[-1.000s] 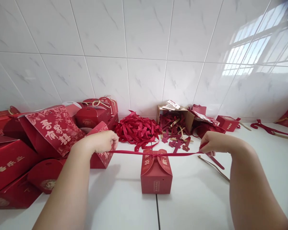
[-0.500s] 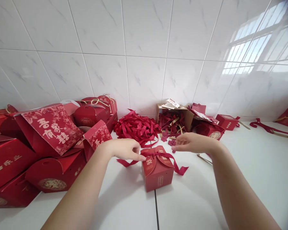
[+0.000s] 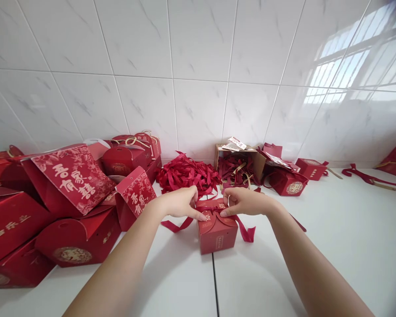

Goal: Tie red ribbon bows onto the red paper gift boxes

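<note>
A small red gift box (image 3: 218,237) with gold lettering and curved top flaps stands upright on the white tabletop in front of me. Across its top runs a dark red ribbon (image 3: 247,231), knotted in the middle, with one loose tail out to each side. My left hand (image 3: 181,203) grips the box's top from the left, thumb pressed on a flap. From the right, my right hand (image 3: 242,202) closes on the top as well, its thumb near the knot. Fingertips on the far side are partly hidden by the box and hands.
Several larger red boxes (image 3: 77,237) are piled at the left. A heap of red ribbons (image 3: 189,174) lies by the tiled wall. An open cardboard box (image 3: 259,165) holds more strips. Further right are a red box (image 3: 287,182), a smaller one (image 3: 312,169) and a loose ribbon (image 3: 361,175).
My right hand has come in from the right and now grips the top of the gift box. The box has shifted slightly away from me. My left hand stays on its left side.
</note>
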Motion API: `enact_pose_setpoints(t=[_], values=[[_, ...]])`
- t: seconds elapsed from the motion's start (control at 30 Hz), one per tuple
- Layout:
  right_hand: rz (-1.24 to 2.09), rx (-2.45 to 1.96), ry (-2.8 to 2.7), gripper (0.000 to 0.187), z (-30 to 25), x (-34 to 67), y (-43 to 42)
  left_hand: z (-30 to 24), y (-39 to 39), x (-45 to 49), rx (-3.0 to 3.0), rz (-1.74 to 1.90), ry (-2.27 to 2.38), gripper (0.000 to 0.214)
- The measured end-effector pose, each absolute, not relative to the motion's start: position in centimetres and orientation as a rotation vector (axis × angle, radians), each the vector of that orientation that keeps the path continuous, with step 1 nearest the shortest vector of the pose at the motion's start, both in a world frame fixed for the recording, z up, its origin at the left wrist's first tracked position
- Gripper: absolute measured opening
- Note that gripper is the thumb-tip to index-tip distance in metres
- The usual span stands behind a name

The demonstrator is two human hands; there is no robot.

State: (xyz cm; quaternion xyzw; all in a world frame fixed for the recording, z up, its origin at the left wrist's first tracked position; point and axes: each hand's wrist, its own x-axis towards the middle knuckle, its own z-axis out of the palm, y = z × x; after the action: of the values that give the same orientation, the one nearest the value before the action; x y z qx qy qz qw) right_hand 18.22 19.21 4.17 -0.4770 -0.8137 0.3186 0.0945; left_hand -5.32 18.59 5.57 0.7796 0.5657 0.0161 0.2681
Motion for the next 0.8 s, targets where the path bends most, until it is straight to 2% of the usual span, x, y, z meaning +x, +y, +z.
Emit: enact_pose_setpoints(t=[0.17,0.37,0.53,0.8], values=[[0.967,-1.378,-2.237,0.029,3.1,17.7,19.8,4.1,20.0,-5.2,1.947,0.368,1.457,0.049],[1.103,-1.354,-2.005,0.034,3.1,18.1,19.9,4.4,19.9,-4.6,1.883,0.424,1.444,0.023],[1.117,-1.353,-1.959,0.037,3.9,18.5,19.6,5.3,19.3,-4.5,1.951,0.415,1.446,0.032],[1.100,-1.433,-2.160,0.038,3.0,18.9,20.6,3.7,20.0,-4.0,2.075,0.328,1.512,0.039]])
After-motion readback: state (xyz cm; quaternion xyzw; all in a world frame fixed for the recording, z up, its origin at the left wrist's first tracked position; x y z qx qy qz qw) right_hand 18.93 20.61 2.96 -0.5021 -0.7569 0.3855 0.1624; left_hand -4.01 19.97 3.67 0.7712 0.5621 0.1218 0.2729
